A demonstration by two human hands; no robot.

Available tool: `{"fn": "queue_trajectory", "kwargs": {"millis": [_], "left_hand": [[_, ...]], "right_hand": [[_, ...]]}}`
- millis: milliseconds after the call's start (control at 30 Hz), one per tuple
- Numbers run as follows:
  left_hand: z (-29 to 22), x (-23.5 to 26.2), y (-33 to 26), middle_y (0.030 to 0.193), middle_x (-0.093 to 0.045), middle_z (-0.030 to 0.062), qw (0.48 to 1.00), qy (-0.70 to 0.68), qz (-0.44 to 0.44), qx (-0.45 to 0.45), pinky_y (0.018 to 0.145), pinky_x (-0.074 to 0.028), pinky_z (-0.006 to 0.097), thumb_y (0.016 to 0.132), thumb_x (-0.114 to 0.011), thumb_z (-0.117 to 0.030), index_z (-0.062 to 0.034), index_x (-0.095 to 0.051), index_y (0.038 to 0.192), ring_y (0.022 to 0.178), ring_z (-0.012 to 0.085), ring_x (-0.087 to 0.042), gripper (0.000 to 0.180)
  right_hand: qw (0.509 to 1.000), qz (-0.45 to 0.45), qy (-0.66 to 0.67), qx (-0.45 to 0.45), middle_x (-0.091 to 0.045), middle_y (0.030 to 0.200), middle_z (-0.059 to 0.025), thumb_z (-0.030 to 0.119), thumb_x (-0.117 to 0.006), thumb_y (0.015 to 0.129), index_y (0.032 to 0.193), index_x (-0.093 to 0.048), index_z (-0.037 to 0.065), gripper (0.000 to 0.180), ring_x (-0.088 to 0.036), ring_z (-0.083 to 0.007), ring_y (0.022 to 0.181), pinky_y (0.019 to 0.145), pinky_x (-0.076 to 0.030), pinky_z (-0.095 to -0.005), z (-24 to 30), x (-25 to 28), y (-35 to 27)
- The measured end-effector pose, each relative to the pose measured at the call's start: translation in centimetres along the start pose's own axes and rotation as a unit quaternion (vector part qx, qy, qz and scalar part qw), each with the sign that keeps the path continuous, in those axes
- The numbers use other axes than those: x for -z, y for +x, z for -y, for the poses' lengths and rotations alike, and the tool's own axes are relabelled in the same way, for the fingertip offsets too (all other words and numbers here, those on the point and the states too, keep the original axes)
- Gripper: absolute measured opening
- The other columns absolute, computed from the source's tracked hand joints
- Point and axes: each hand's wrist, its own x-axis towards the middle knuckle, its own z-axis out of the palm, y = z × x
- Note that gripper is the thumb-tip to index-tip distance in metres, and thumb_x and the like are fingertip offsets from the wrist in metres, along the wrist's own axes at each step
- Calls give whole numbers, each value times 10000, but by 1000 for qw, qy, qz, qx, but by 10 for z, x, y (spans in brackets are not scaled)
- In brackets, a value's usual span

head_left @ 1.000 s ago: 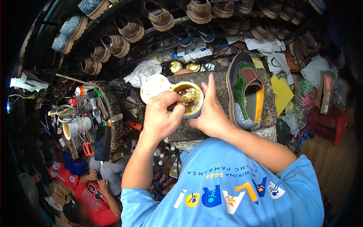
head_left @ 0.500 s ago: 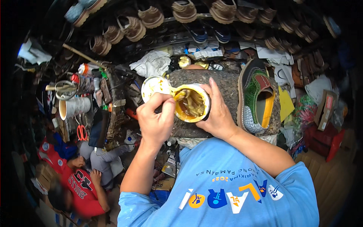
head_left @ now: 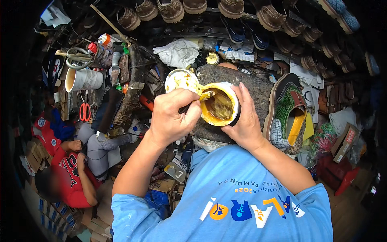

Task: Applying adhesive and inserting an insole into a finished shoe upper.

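My left hand (head_left: 176,115) is closed in a pinch on a small brush (head_left: 208,95), its end smeared with yellow glue and reaching inside the rim of a can (head_left: 235,97). Wrapped round the can's right side is my right hand (head_left: 246,119), thumb below and fingers above. The can tips toward me, showing yellowish-brown glue (head_left: 221,105) within and smears on its rim. A round lid (head_left: 180,79) spotted with glue lies just beyond my left hand, by the rim. Right of the can, a green, white and black shoe (head_left: 287,111) with yellow lining sits on a dark stone slab (head_left: 254,84).
Scissors with red handles (head_left: 85,111), a stained cup (head_left: 84,79) and a tape roll (head_left: 78,57) crowd the left. A white cloth (head_left: 176,53) and another open tin (head_left: 212,58) lie behind the slab. Brown shoes (head_left: 270,16) line the back. A person in red (head_left: 74,177) sits lower left.
The view has turned, shifting the surroundings. The brush end now shows nearer the can's rim, and more of the can's inside is visible. Both hands keep their holds.
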Motion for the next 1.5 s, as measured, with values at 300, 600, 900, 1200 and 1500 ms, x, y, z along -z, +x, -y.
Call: {"fn": "queue_trajectory", "kwargs": {"millis": [300, 600, 900, 1200, 1500], "left_hand": [[-1, -40, -42, 702, -689, 95, 883, -277, -84, 371, 456, -414, 226, 949, -584, -91, 15, -700, 872, 500, 85, -552, 175], [0, -53, -43, 717, -691, 156, 699, -512, -174, 467, 401, -377, 232, 967, -540, -104, 37, -674, 915, 476, 102, -530, 201], [15, -62, -49, 780, -725, 75, 964, -139, -156, 166, 542, -480, 232, 996, -615, -49, 45, -722, 955, 579, 73, -596, 148], [9, -77, -38, 711, -658, 24, 917, -291, -113, 249, 540, -438, 236, 989, -627, -79, 27, -723, 941, 585, 71, -568, 151], [-3, -67, -29, 651, -605, 76, 726, -468, -113, 491, 401, -314, 235, 981, -553, -135, -13, -661, 942, 441, 74, -409, 167]], "right_hand": [[996, 26, 1, -82, -506, 1490, -258, 80, -941, 631, 1592, -174, -44, 1236, -482, -422, 1388, 1178, -401, -452, 3, 4, 0], [997, 16, -6, -81, -494, 1498, -248, 127, -963, 622, 1597, -134, -24, 1288, -490, -406, 1394, 1169, -412, -437, -2, 3, -3], [995, 11, 3, -101, -507, 1480, -265, 152, -970, 628, 1580, -168, -17, 1257, -532, -398, 1370, 1149, -438, -436, -3, 5, -4], [989, 14, 6, -144, -506, 1488, -271, 160, -975, 618, 1574, -170, -20, 1263, -552, -410, 1353, 1115, -476, -441, -3, 7, -5], [988, 3, 23, -150, -509, 1480, -260, 181, -986, 610, 1566, -147, -49, 1293, -568, -405, 1331, 1103, -481, -440, -8, 4, -7]]}}
